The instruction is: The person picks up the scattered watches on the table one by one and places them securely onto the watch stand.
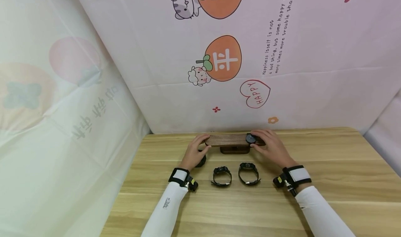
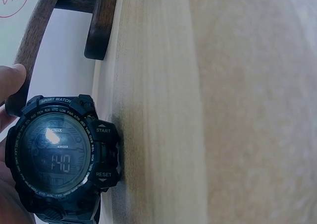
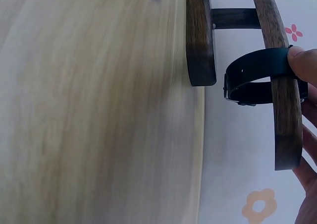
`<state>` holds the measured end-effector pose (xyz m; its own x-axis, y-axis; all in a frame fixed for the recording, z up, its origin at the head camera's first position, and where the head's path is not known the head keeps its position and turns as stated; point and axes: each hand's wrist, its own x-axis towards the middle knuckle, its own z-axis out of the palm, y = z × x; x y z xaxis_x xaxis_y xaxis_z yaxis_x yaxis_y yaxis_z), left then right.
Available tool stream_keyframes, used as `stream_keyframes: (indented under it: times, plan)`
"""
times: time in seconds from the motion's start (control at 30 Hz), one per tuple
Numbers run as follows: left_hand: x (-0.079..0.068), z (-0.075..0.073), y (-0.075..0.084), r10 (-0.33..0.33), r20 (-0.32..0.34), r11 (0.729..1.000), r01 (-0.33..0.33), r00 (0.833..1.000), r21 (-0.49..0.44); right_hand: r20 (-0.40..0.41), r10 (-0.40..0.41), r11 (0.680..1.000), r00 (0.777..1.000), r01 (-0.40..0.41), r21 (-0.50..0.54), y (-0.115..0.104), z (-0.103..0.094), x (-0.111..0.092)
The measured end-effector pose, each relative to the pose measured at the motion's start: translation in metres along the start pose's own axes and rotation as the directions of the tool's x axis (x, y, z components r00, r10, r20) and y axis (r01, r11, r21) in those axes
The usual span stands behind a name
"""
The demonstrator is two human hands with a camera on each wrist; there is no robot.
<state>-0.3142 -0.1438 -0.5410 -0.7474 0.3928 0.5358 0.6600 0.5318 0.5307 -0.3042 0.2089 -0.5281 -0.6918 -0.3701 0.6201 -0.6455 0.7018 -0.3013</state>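
A dark wooden watch stand [image 1: 227, 140] with a horizontal bar and a small base sits at the table's back edge. My left hand [image 1: 193, 154] holds the bar's left end between thumb and fingers. Near the right end, a black watch [image 1: 250, 138] is looped around the bar. My right hand [image 1: 275, 149] pinches this watch; in the right wrist view the thumb presses its dark strap [image 3: 257, 65] and the other fingers are partly hidden behind the bar. Beside my left hand stands a black digital sport watch [image 2: 57, 152], partly covered in the head view.
Two more black watches, a left one [image 1: 221, 170] and a right one [image 1: 247, 166], stand on the light wooden table [image 1: 238, 209] in front of the stand, straps curved into loops. A printed white cloth [image 1: 175, 108] hangs behind the table; another [image 1: 62, 153] hangs at left.
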Motion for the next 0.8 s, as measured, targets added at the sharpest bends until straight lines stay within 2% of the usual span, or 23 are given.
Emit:
stream_keyframes:
  times: [0.47,0.8]
  plan:
    - [0.000,0.000,0.000,-0.027,0.005,1.000,0.027,1.000,0.015,-0.028,-0.041,0.999,0.999,0.041,0.002,0.000,0.009,0.004]
    - [0.001,0.001,-0.002,-0.021,0.002,1.000,0.021,1.000,0.011,-0.016,-0.019,1.000,1.000,0.019,0.004,-0.004,0.011,0.005]
